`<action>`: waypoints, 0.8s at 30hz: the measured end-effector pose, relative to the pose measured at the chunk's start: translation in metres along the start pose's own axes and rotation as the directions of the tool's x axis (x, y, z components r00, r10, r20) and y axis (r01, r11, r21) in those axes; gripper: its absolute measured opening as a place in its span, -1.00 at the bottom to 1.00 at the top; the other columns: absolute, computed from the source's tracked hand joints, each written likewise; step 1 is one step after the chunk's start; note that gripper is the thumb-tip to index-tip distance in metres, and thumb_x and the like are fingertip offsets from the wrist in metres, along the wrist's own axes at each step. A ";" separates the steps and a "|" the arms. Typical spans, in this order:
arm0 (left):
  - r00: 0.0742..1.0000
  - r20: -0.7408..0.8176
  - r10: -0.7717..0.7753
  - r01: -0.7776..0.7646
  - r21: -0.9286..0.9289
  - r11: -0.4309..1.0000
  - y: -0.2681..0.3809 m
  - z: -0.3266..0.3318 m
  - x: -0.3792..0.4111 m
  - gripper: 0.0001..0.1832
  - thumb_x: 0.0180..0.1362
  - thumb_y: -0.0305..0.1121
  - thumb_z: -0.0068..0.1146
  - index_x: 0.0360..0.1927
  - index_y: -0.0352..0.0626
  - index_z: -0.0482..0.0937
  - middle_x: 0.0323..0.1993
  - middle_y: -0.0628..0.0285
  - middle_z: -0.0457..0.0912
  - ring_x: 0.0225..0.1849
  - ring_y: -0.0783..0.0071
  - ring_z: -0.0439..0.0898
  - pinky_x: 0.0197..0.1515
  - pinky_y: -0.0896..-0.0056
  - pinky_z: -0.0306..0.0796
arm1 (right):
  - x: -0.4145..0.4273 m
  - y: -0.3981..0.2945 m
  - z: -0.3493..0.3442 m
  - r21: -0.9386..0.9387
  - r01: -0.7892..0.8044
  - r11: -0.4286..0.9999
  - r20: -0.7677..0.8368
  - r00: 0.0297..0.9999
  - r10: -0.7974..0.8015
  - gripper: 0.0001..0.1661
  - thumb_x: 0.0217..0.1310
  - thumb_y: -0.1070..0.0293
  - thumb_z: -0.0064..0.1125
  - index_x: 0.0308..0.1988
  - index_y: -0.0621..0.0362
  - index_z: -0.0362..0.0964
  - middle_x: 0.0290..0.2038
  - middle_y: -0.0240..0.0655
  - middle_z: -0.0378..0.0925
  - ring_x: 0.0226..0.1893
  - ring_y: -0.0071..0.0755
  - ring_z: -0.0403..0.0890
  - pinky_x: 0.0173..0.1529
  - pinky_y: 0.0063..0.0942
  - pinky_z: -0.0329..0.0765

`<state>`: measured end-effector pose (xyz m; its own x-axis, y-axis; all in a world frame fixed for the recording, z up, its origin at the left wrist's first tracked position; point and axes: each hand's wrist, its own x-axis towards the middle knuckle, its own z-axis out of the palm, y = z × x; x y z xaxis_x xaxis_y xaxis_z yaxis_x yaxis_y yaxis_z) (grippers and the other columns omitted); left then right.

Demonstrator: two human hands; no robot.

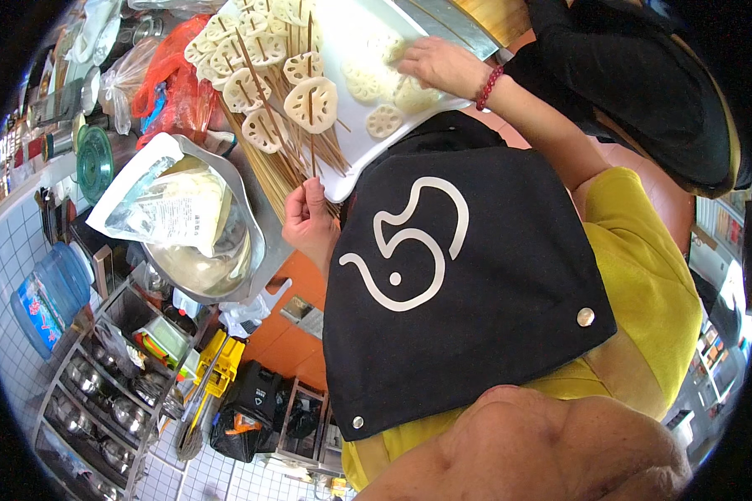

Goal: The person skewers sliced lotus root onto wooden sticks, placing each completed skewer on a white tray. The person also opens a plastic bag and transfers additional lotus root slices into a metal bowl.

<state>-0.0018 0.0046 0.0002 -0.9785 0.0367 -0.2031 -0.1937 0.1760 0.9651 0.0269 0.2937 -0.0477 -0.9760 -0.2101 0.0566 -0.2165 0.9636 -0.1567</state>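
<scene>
My left hand (311, 216) pinches the lower end of a thin wooden skewer (314, 156) near the tray's corner; a lotus root slice (311, 105) is threaded on its upper part. My right hand (440, 64), with a red bead bracelet at the wrist, reaches over loose lotus root slices in the white tray (357, 160). Its fingertips rest at the slices; whether they grip one cannot be told. A separate loose slice (385, 121) lies near the tray's edge. Several skewered slices (244, 89) are heaped at the tray's left side, over a bundle of bare skewers (250, 147).
Left of the tray stand a metal basin (254, 250) with a printed plastic bag (188, 210) in it and red plastic bags (185, 94). A person in dark clothes (633, 81) is at the upper right. Below left are a wire rack (109, 382) and a water bottle (50, 294).
</scene>
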 end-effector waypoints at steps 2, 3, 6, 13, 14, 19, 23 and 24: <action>1.000 0.001 -0.005 0.005 0.002 1.000 0.003 0.001 -0.001 -0.81 0.03 -0.34 0.15 -0.44 -0.31 0.55 -0.66 0.48 0.43 -0.66 0.85 0.22 -0.60 0.81 0.07 | 0.003 0.002 -0.006 0.001 -0.014 1.000 0.017 1.000 0.014 -0.71 -0.18 0.36 0.14 -0.30 0.07 0.38 -0.41 -0.35 0.47 -0.28 -0.30 0.48 -0.13 -0.40 0.41; 1.000 -0.002 -0.008 0.008 0.011 1.000 0.005 0.001 -0.002 -0.81 0.03 -0.35 0.15 -0.44 -0.31 0.55 -0.66 0.48 0.43 -0.65 0.85 0.22 -0.60 0.81 0.08 | 0.005 0.002 -0.009 0.062 -0.077 0.995 0.041 0.996 0.074 -0.72 -0.15 0.35 0.14 -0.29 0.05 0.39 -0.40 -0.33 0.48 -0.31 -0.28 0.50 -0.16 -0.38 0.42; 1.000 0.000 -0.022 0.022 -0.008 1.000 0.005 0.001 -0.004 -0.81 0.04 -0.35 0.15 -0.44 -0.31 0.55 -0.65 0.47 0.44 -0.65 0.85 0.25 -0.59 0.82 0.10 | 0.011 0.003 -0.017 0.202 -0.235 0.951 0.104 0.971 0.217 -0.76 -0.07 0.32 0.10 -0.26 0.00 0.41 -0.38 -0.28 0.52 -0.38 -0.23 0.54 -0.25 -0.33 0.46; 0.998 0.052 -0.046 0.045 0.011 0.999 -0.002 -0.002 -0.004 -0.80 0.04 -0.34 0.14 -0.42 -0.33 0.52 -0.64 0.44 0.46 -0.64 0.85 0.27 -0.58 0.84 0.11 | 0.018 0.017 -0.027 0.766 -0.343 0.543 0.147 0.917 0.372 -0.74 0.16 0.24 -0.02 -0.17 0.10 0.36 -0.45 -0.38 0.50 -0.50 -0.60 0.50 -0.50 -0.66 0.44; 0.998 0.053 -0.046 0.045 0.023 0.999 0.000 -0.001 -0.004 -0.80 0.04 -0.34 0.14 -0.43 -0.32 0.52 -0.65 0.44 0.45 -0.65 0.85 0.26 -0.59 0.84 0.10 | 0.018 0.017 -0.028 0.851 -0.304 0.428 0.141 0.918 0.372 -0.73 0.17 0.25 -0.03 -0.15 0.12 0.35 -0.43 -0.40 0.50 -0.48 -0.61 0.50 -0.50 -0.68 0.44; 0.997 0.058 -0.047 0.044 0.056 0.997 0.002 0.005 -0.004 -0.79 0.03 -0.33 0.15 -0.47 -0.31 0.51 -0.70 0.49 0.39 -0.67 0.87 0.21 -0.63 0.82 0.04 | 0.022 0.003 -0.068 0.979 -0.107 -0.171 0.168 0.902 0.398 -0.70 0.10 0.44 0.01 -0.11 0.23 0.32 -0.29 -0.37 0.47 -0.33 -0.60 0.47 -0.31 -0.64 0.48; 0.991 0.079 -0.112 0.100 0.144 0.984 0.003 0.002 -0.004 -0.78 -0.02 -0.31 0.20 -0.44 -0.31 0.56 -0.62 0.36 0.49 -0.64 0.75 0.32 -0.59 0.75 0.14 | 0.028 -0.002 -0.085 0.983 -0.115 -0.140 0.162 0.903 0.397 -0.60 0.13 0.40 -0.01 0.00 0.21 0.22 -0.22 -0.38 0.45 -0.31 -0.63 0.46 -0.32 -0.67 0.48; 0.989 0.094 -0.113 0.099 0.146 0.984 0.002 0.000 -0.003 -0.78 -0.01 -0.31 0.20 -0.45 -0.31 0.56 -0.63 0.37 0.49 -0.64 0.75 0.32 -0.59 0.75 0.14 | 0.029 -0.002 -0.084 0.982 -0.102 -0.156 0.158 0.902 0.402 -0.60 0.12 0.39 0.00 -0.01 0.21 0.22 -0.25 -0.40 0.45 -0.35 -0.65 0.46 -0.35 -0.69 0.47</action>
<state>0.0012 0.0052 0.0023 -0.9393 0.1087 -0.3254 -0.2768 0.3200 0.9061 0.0007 0.2998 0.0373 -0.9708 0.1718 -0.1673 0.1122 -0.2916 -0.9499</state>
